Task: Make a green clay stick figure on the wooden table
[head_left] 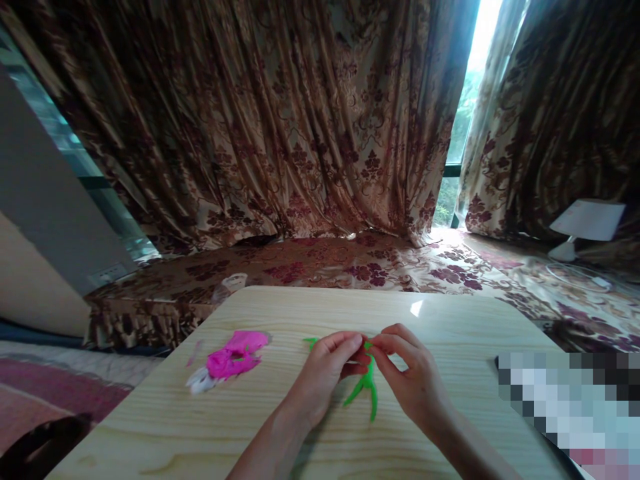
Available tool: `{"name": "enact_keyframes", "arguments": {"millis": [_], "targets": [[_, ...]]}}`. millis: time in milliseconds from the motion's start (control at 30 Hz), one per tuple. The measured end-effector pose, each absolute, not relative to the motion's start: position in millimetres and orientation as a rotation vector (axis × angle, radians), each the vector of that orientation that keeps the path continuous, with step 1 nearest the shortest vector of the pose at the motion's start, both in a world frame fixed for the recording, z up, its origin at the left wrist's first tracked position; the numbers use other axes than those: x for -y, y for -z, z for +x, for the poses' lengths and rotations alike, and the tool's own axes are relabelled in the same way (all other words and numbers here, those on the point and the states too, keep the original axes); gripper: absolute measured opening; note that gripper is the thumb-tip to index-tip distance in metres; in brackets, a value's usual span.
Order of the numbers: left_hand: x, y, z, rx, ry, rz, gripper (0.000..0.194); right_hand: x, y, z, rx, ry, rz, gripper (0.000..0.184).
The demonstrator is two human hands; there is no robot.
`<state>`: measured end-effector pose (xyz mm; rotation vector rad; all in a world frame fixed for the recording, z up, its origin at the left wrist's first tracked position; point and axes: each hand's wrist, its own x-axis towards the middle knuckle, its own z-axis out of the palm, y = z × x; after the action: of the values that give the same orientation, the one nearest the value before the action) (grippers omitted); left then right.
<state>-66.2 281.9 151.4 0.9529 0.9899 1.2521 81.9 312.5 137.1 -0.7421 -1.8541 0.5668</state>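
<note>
Both my hands meet over the middle of a light wooden table (280, 433). My left hand (327, 367) and my right hand (405, 373) pinch a thin green piece (367, 390) between fingertips; it looks like a soft stem with branching legs that hang down to the tabletop, and one green tip (311, 342) sticks out to the left. A crumpled pink piece (235, 357) with a bit of white at its lower end lies on the table to the left, apart from my hands.
A pixelated object (570, 407) covers the table's right corner. Behind the table lies a patterned bedspread (350, 263) with heavy floral curtains (280, 113) behind. A white lamp (583, 227) lies at the right. A clear plastic cup (231, 285) sits past the table's far left edge.
</note>
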Motion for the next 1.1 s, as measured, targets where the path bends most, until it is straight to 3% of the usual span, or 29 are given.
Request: {"name": "enact_keyframes", "arguments": {"millis": [167, 333, 867, 1033, 1100], "targets": [[-282.1, -151.0, -65.5, -1.014, -1.192, 1.083, 0.027, -312.8, -135.0, 80.1, 1.853, -0.597, -0.721, 0.012], [-283.4, -150.7, -66.1, -1.079, -1.202, 1.051, 0.023, -314.0, -129.4, 79.1, 1.822, -0.619, -0.699, 0.038], [-280.9, -152.1, -65.4, -1.029, -1.186, 1.125, 0.028, -310.3, -136.1, 81.0, 1.924, -0.521, -0.690, 0.011], [-283.5, -150.9, -68.3, -1.053, -1.236, 1.102, 0.022, -312.7, -132.8, 78.3, 1.846, -0.587, -0.659, 0.035], [-282.9, -150.8, -68.4, -1.032, -1.241, 1.102, 0.021, -313.3, -133.0, 77.9, 1.870, -0.616, -0.643, 0.031]]}}
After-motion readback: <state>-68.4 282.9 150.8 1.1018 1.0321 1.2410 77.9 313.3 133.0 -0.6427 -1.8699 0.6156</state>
